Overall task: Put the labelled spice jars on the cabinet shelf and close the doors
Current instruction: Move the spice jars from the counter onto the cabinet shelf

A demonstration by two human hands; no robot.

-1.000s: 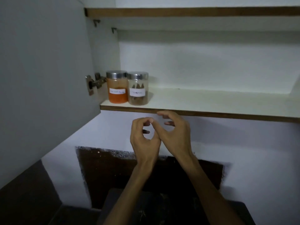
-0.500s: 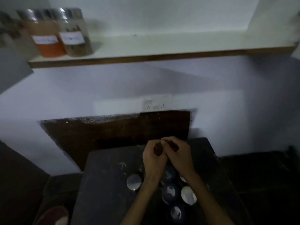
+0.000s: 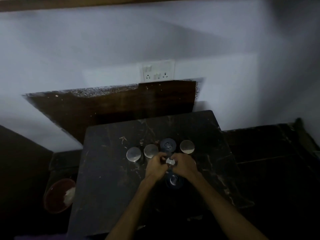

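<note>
The dark marble counter point(image 3: 107, 170) carries a cluster of spice jars, seen from above: three silver lids point(image 3: 133, 154) in a row, a dark lid point(image 3: 168, 144) among them and another dark-lidded jar point(image 3: 173, 181) nearer the person. The left hand point(image 3: 155, 168) and right hand point(image 3: 184, 166) curl around one silver-lidded jar point(image 3: 170, 161) between them. The shelf edge point(image 3: 103, 2) shows above. Judging by this, most jars remain to be shelved, and the doors are unclosed.
</note>
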